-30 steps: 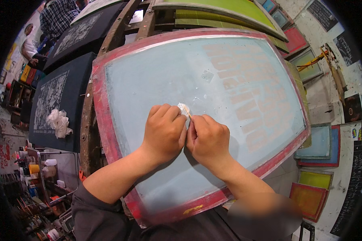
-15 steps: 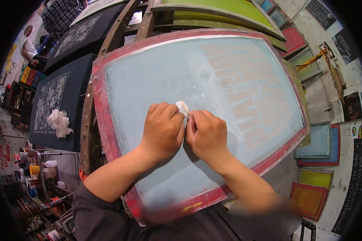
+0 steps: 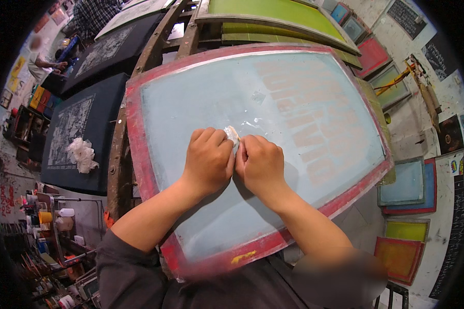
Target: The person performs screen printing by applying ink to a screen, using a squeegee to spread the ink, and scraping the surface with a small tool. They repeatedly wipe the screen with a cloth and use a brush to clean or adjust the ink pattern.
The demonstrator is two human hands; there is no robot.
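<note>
Over a large pale blue screen with a red frame, my left hand is closed around a small white crumpled piece that pokes out above its fingers. Beside it, my right hand pinches a thin pale stick against the white piece. The stick is small and mostly hidden by my fingers. Faded pinkish lettering covers the screen's right part, and small pale specks lie just beyond my hands.
Dark printed panels stand left, one bearing crumpled tissue, beside a brown metal rail. Yellow-green screens lie beyond mine; others lean at the right. A cluttered rack is lower left. Other people are upper left.
Both my hands have moved slightly away from me with the white piece, still held close together. The view has shifted slightly. A person at upper left has moved an arm.
</note>
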